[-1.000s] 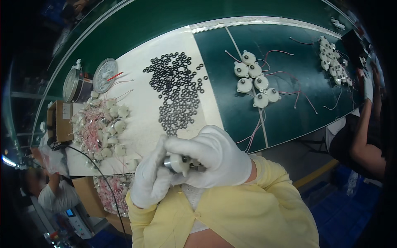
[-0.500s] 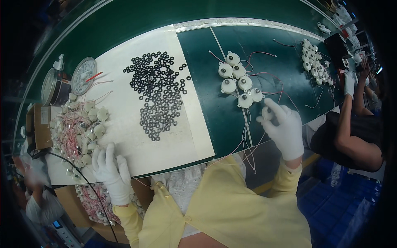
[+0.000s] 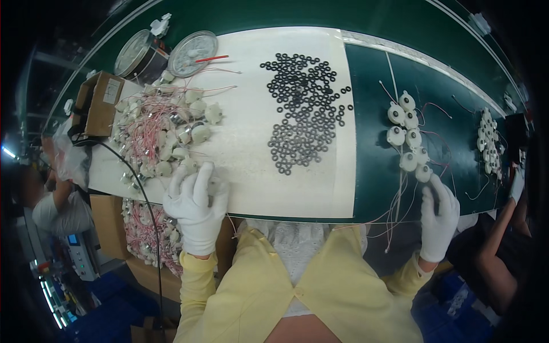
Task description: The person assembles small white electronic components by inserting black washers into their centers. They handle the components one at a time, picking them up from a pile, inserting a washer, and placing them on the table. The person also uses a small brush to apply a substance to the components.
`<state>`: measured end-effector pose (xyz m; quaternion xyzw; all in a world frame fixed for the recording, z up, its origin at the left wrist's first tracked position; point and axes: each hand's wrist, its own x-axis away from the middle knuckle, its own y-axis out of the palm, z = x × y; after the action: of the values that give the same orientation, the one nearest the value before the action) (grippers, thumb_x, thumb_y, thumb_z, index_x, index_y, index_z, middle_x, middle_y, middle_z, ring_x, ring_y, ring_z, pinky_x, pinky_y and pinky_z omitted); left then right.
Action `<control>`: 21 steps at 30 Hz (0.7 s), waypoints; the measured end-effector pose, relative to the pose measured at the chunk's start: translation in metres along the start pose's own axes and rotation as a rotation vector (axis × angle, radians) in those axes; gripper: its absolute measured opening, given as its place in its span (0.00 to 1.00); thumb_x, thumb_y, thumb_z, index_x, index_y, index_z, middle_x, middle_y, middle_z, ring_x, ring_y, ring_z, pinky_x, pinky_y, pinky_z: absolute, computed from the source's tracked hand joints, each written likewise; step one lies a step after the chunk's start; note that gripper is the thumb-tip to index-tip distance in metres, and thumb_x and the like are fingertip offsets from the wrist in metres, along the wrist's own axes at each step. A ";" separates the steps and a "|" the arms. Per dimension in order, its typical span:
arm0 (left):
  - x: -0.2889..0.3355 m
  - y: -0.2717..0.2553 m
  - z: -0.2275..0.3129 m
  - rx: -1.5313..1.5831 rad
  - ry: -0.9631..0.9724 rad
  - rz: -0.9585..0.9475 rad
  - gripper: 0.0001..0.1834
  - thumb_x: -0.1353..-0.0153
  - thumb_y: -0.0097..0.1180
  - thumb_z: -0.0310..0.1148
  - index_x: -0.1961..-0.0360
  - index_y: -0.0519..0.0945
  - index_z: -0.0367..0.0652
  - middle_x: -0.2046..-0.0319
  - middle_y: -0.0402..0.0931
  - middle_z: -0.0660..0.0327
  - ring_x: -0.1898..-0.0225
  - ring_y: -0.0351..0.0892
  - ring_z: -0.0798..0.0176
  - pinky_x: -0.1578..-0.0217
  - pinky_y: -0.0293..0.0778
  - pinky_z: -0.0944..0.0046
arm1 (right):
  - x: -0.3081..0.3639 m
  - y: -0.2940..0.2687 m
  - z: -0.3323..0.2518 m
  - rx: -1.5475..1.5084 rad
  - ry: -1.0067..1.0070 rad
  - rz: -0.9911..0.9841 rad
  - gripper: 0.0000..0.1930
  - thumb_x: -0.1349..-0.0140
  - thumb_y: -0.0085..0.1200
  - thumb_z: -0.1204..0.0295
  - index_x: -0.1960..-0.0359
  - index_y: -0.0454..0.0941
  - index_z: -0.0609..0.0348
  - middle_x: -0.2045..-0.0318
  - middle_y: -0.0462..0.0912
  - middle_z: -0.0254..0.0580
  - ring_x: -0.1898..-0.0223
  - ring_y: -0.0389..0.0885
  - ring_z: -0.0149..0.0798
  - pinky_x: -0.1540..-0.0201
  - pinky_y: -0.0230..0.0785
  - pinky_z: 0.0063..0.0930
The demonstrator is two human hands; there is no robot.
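My left hand (image 3: 196, 214), in a white glove, is at the near edge of a pile of small round white motors (image 3: 166, 137) with red and white wires. Its fingers are spread and curved, with a motor (image 3: 190, 165) just beyond the fingertips. My right hand (image 3: 439, 220), also gloved, has its thumb and index finger apart at the near side of a white motor (image 3: 423, 173). That motor lies at the front of a cluster of several motors (image 3: 396, 135) topped with black rings, on the green surface. Their wires hang over the table edge.
Many loose black rings (image 3: 303, 114) lie on the white sheet (image 3: 246, 126). A tin (image 3: 134, 54), a round lid (image 3: 194, 51) with a red stick and a cardboard box (image 3: 103, 100) stand back left. More motors (image 3: 489, 143) lie far right; other people work on both sides.
The motor that was in my right hand now rests in the cluster, and the fingers have loosened. My left hand stays by the pile. The view has swung left.
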<state>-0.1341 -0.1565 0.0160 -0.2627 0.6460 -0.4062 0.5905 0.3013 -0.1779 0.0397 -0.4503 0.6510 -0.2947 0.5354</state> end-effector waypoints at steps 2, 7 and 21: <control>0.007 0.004 0.005 0.036 -0.060 -0.013 0.25 0.49 0.72 0.33 0.47 0.83 0.50 0.59 0.79 0.61 0.50 0.78 0.45 0.53 0.74 0.48 | 0.004 -0.005 -0.010 -0.051 0.043 0.045 0.21 0.44 0.64 0.84 0.47 0.84 0.57 0.58 0.86 0.43 0.61 0.80 0.44 0.54 0.72 0.35; 0.009 0.006 0.016 -0.047 -0.040 0.000 0.16 0.46 0.72 0.34 0.58 0.81 0.52 0.60 0.77 0.60 0.50 0.77 0.47 0.53 0.74 0.47 | -0.004 0.004 -0.059 -0.399 -0.127 0.041 0.25 0.53 0.64 0.87 0.49 0.84 0.60 0.57 0.85 0.44 0.61 0.78 0.46 0.57 0.70 0.38; -0.020 0.017 0.013 0.215 0.073 -0.087 0.19 0.39 0.64 0.25 0.46 0.78 0.37 0.53 0.81 0.54 0.52 0.80 0.58 0.48 0.76 0.52 | -0.035 0.073 -0.102 -0.875 -0.407 -0.178 0.21 0.52 0.64 0.79 0.52 0.83 0.54 0.70 0.86 0.31 0.71 0.81 0.40 0.64 0.65 0.35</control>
<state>-0.1155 -0.1337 0.0132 -0.2105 0.6078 -0.5077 0.5731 0.1839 -0.1258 0.0178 -0.7352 0.5549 0.0558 0.3853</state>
